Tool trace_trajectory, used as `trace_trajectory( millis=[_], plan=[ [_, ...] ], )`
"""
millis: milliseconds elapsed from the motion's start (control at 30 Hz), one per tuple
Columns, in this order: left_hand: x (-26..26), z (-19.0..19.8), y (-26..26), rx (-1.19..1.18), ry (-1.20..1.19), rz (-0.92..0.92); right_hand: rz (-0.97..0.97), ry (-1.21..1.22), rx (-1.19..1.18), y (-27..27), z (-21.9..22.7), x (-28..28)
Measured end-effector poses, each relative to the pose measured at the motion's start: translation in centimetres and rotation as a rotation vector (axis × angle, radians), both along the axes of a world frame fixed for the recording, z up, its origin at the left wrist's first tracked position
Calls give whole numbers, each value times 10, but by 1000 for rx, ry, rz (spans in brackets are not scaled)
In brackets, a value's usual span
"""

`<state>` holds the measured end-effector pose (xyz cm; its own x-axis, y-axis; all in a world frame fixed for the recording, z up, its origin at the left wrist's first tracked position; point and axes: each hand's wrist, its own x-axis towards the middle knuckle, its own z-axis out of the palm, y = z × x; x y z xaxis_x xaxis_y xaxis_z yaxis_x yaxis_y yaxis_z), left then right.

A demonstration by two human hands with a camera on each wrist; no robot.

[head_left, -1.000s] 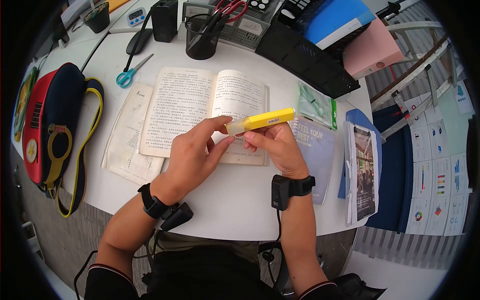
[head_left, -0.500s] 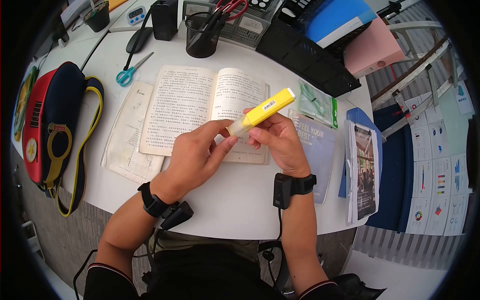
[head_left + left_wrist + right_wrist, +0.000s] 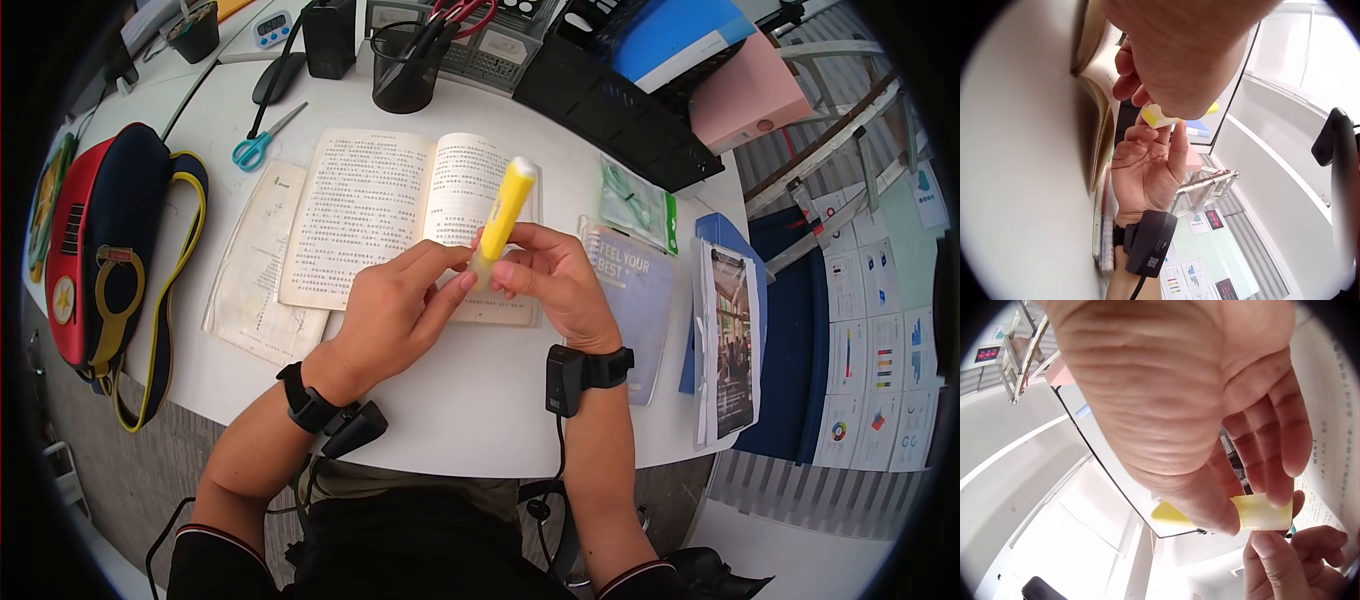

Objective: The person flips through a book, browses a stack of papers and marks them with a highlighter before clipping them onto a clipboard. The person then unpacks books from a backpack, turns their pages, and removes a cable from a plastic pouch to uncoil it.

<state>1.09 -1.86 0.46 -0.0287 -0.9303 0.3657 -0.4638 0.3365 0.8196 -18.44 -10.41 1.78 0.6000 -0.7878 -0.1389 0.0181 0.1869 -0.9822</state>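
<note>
Seeing one white desk first, then one black rack at the far right, with a blue folder and a pink folder beside each other. Over to the left, spotting one red-and-navy bag. In the middle, finding one open book, partly covering one worn booklet; on the right, one lavender notebook and one clipboard. Counting two hands now: with the left hand, pinching the clear end of the highlighter between thumb and finger; with the right hand, gripping its yellow body, thumb pressed on the side. Also one mesh cup, one green-edged packet and two pairs of scissors: teal scissors on the desk, red-handled scissors in the cup. Down to the smallest, one highlighter, held above the open book's right page. And swung round since the earlier frame, from slanting rightward to pointing almost straight away, slightly blurred! Both grips much as before.
</note>
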Motion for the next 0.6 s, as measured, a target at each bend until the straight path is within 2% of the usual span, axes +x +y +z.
trace_trajectory(
  millis=[400, 600],
  plan=[
    [-1, 0, 1, -15, -6, 44, 59, 13, 36, 1, 3, 0],
    [-1, -6, 1, -20, -13, 15, 133, -18, -28, 1, 1, 3]
  ],
)
